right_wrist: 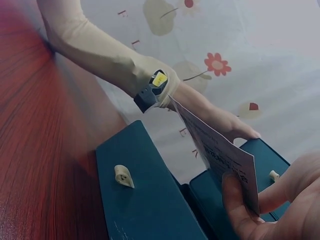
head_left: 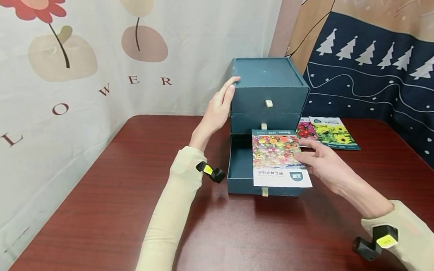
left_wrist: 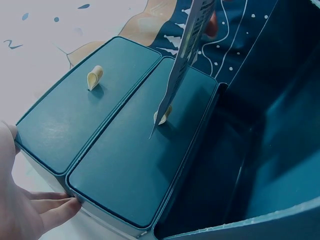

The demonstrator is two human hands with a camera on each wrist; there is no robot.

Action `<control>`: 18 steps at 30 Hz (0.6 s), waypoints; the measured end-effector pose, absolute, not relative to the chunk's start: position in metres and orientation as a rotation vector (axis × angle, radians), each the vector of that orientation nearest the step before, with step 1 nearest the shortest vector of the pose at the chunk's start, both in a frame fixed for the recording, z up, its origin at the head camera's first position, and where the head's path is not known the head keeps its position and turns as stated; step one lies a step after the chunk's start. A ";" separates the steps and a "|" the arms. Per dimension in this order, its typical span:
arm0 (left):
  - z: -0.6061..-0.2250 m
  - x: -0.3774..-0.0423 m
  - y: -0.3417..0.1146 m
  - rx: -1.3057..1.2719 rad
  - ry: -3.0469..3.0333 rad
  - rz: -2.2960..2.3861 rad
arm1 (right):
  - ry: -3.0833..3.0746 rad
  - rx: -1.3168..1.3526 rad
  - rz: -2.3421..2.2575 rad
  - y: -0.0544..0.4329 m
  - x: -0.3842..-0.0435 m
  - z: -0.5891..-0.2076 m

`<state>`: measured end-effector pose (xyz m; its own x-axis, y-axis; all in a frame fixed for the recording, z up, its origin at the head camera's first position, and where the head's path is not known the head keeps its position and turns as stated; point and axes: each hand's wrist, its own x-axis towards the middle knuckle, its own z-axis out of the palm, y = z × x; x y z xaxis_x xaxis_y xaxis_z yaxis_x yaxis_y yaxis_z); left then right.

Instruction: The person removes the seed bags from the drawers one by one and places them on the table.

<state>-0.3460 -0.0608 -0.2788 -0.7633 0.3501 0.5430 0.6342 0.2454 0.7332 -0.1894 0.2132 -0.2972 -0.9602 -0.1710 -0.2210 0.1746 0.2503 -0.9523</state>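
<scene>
A dark teal box with three stacked drawers (head_left: pixel 270 97) stands on the table. Its bottom drawer (head_left: pixel 242 185) is pulled out, while the upper two are closed. My left hand (head_left: pixel 217 106) rests against the box's upper left side, fingers extended to the top edge. With my right hand (head_left: pixel 325 166) I pinch a flower seed packet (head_left: pixel 277 152) at its right edge, thumb on one face. Printed with many-coloured flowers, the packet is over the open drawer and hides part of it. In the left wrist view the packet (left_wrist: pixel 187 55) appears edge-on, tilted above the drawer.
Two more seed packets, one with yellow flowers (head_left: pixel 334 132) and one with pink flowers (head_left: pixel 306 132), lie on the reddish-brown table (head_left: pixel 223 243) right of the box. A white printed curtain (head_left: pixel 196 41) hangs behind, and a dark blue tree-patterned cloth (head_left: pixel 381 71) hangs at right.
</scene>
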 end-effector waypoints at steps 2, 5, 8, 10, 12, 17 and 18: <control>-0.279 -0.346 -0.061 -0.922 -2.250 -1.526 | 2.242 0.001 -1.773 0.215 -0.189 -0.297; -0.278 -0.346 -0.060 -0.926 -2.246 -1.524 | 2.240 -0.002 -1.781 0.217 -0.188 -0.296; -0.278 -0.346 -0.060 -0.924 -2.247 -1.524 | 2.242 0.005 -1.785 0.219 -0.187 -0.295; -0.278 -0.346 -0.060 -0.922 -2.249 -1.527 | 2.241 0.010 -1.787 0.221 -0.186 -0.295; -0.278 -0.346 -0.060 -0.919 -2.251 -1.530 | 2.240 0.011 -1.789 0.223 -0.186 -0.296; -0.279 -0.347 -0.061 -0.916 -2.250 -1.530 | 2.234 0.005 -1.800 0.227 -0.185 -0.297; -0.279 -0.347 -0.061 -0.917 -2.250 -1.530 | 2.228 0.007 -1.806 0.228 -0.185 -0.297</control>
